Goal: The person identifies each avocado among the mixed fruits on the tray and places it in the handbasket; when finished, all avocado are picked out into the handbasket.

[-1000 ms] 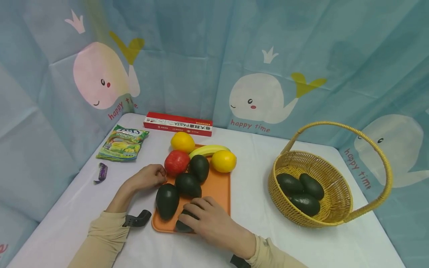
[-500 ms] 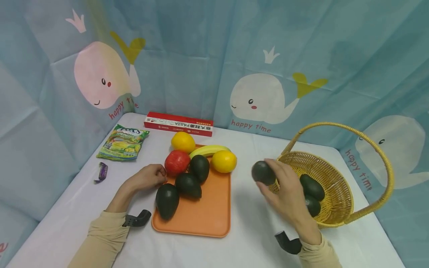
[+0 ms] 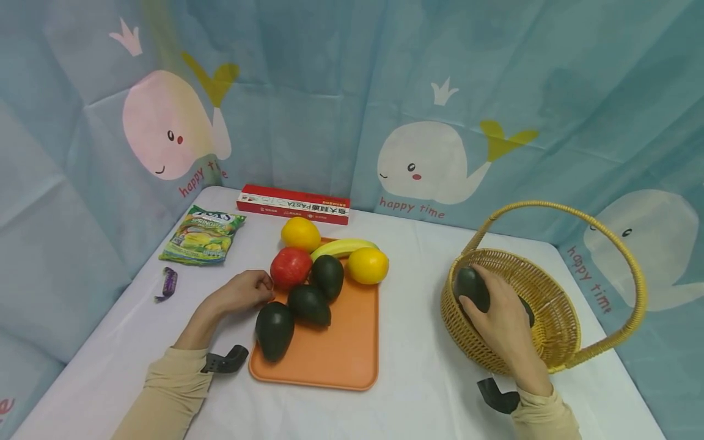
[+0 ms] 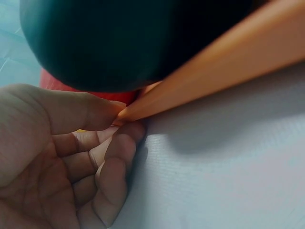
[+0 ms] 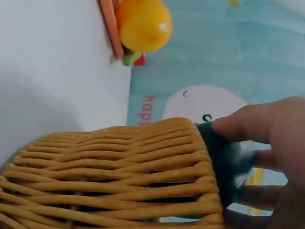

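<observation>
My right hand (image 3: 503, 321) grips a dark green avocado (image 3: 472, 288) inside the near left rim of the wicker basket (image 3: 459, 339). In the right wrist view the thumb and fingers hold that avocado (image 5: 226, 160) behind the woven wall. Other avocados in the basket are mostly hidden under the hand. My left hand (image 3: 244, 292) pinches the left edge of the orange tray (image 3: 335, 360) between thumb and fingertips, as the left wrist view shows. On the tray lie three avocados, the nearest avocado (image 3: 274, 331) at its left front, beside a red pomegranate-like fruit (image 3: 290, 267).
A banana (image 3: 343, 247) and a lemon (image 3: 367, 265) lie at the tray's back right, another lemon (image 3: 300, 234) at its back left. Behind stands a red pasta box (image 3: 294, 205). A snack bag (image 3: 202, 237) and a purple wrapped candy (image 3: 167, 284) lie left. The basket handle (image 3: 621, 244) arches upward.
My right hand has taken an avocado from the tray's front, carried it right and lowered it into the basket. The left hand stays at the tray's edge.
</observation>
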A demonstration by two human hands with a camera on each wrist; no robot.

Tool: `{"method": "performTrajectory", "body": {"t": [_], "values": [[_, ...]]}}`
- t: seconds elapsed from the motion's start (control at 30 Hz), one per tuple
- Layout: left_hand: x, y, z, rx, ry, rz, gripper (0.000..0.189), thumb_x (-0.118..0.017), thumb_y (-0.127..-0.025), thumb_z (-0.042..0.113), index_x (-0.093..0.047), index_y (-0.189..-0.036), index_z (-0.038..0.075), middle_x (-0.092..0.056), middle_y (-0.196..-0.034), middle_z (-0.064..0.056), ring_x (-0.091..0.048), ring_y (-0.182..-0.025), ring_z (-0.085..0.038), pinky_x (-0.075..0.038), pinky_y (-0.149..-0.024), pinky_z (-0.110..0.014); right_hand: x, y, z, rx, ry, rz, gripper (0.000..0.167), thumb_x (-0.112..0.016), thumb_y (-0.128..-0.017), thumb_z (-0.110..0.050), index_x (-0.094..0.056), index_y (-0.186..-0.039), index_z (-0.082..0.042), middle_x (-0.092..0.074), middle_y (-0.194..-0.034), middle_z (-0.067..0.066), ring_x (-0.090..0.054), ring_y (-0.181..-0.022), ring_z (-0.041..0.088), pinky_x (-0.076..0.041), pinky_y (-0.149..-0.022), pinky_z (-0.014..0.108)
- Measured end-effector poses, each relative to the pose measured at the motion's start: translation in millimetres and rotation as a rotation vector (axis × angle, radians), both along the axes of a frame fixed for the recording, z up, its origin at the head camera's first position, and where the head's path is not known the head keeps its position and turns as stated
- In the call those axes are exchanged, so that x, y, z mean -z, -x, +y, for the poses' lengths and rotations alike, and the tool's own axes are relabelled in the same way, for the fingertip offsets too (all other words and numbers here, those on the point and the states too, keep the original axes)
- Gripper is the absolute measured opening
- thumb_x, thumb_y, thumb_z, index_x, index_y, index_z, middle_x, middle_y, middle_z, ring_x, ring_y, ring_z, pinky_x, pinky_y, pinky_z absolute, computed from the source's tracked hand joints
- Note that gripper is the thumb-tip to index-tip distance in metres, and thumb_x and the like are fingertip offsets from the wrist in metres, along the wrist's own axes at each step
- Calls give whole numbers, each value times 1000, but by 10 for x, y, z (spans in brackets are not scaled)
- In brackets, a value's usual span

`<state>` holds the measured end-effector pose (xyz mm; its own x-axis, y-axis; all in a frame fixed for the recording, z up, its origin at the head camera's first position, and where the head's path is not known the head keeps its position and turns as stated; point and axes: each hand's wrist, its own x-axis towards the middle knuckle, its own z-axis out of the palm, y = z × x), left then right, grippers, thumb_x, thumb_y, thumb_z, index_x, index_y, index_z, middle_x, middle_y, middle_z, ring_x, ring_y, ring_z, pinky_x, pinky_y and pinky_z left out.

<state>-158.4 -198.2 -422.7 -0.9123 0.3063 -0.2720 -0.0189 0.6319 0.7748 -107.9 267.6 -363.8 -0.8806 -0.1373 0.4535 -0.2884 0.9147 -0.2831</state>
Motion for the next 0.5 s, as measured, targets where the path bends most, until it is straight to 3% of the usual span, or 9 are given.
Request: {"method": "performTrajectory", "body": {"t": [0.17,0.3,0.5], "values": [[48,6,-22,-7,-8,2,15,-60,-86,9,-57,-94,-3,-61,-73,-6,-54,-65,-15,-45,-62,-28,-54,-8,8,44,-95,-194,61,-72,-85,-19,-47,-139,-6,-58,-129,26,-58,-110,48,-49,-79,62],[61,14,-28,-4,-4,2,15,-61,-86,10,-58,-94,-2,-62,-74,-6,-54,-66,-15,-45,-62,-28,-9,-29,77,74,-166,-354,59,-71,-85,-17,-49,-137,-1,-58,-127,29,-60,-106,49,-51,-76,60],[58,28,-23,-4,16,10,15,-60,-86,10,-58,-95,-2,-61,-75,-7,-54,-66,-15,-45,-62,-27,86,-37,189,86,-250,-341,58,-76,-79,-10,-55,-132,1,-57,-124,33,-59,-100,53,-51,-72,58]]}}
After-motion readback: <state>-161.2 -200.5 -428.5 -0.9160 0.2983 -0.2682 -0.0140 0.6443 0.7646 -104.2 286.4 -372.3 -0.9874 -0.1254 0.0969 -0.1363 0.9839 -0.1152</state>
